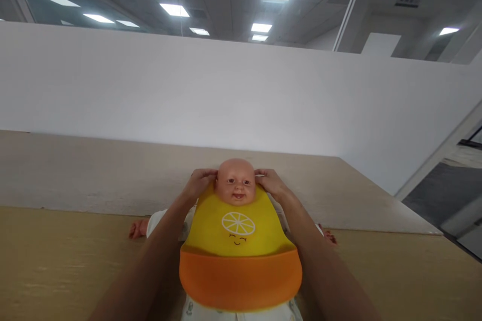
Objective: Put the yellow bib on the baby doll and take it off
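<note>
A baby doll point(236, 175) lies face up on the table, its head toward the wall and its arms spread out in white sleeves. Over its chest spreads a yellow bib point(205, 233) with a citrus slice, a smiling face and an orange catch pocket at the bottom. My left hand point(199, 182) is closed on the bib's upper edge beside the doll's neck. On the other side, my right hand point(270, 182) grips the bib's other neck end, close to the doll's ear. The fingertips of both hands are partly hidden behind the head.
The wooden table point(68, 256) has a paler board point(94, 175) along its back. Behind it rises a white wall point(181, 90) with glass panes above. At the right, past the table's edge, a dark floor point(440, 190) shows.
</note>
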The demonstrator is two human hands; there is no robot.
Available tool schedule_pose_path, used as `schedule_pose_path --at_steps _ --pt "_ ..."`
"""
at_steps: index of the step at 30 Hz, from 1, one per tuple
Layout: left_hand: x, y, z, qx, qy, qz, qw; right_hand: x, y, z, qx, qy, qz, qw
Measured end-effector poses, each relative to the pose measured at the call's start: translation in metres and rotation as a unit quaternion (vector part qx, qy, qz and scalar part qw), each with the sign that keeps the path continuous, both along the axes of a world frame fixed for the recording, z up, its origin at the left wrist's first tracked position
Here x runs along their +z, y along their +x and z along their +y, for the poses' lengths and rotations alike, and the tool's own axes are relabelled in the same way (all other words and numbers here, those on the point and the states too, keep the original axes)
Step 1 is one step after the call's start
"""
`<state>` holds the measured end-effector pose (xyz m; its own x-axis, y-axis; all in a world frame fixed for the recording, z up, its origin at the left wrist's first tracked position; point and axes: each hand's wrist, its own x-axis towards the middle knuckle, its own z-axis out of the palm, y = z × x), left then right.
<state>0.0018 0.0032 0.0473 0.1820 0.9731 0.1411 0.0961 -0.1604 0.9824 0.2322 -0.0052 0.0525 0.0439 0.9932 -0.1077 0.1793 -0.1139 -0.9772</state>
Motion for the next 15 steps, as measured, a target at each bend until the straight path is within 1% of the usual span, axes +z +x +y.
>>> schedule_pose_path --at_steps 4,8,15 --pt "-0.004 0.002 0.003 -0.013 0.017 0.03 0.999 -0.003 -0.001 0.003 -0.006 -0.001 -0.031 1.0" --pt "-0.012 0.005 0.003 -0.031 0.031 0.065 0.997 -0.012 -0.003 0.007 -0.015 -0.002 -0.046 0.999" --pt "-0.025 0.006 0.002 -0.038 -0.044 0.028 0.998 -0.026 -0.004 0.01 -0.01 -0.035 -0.021 0.999"
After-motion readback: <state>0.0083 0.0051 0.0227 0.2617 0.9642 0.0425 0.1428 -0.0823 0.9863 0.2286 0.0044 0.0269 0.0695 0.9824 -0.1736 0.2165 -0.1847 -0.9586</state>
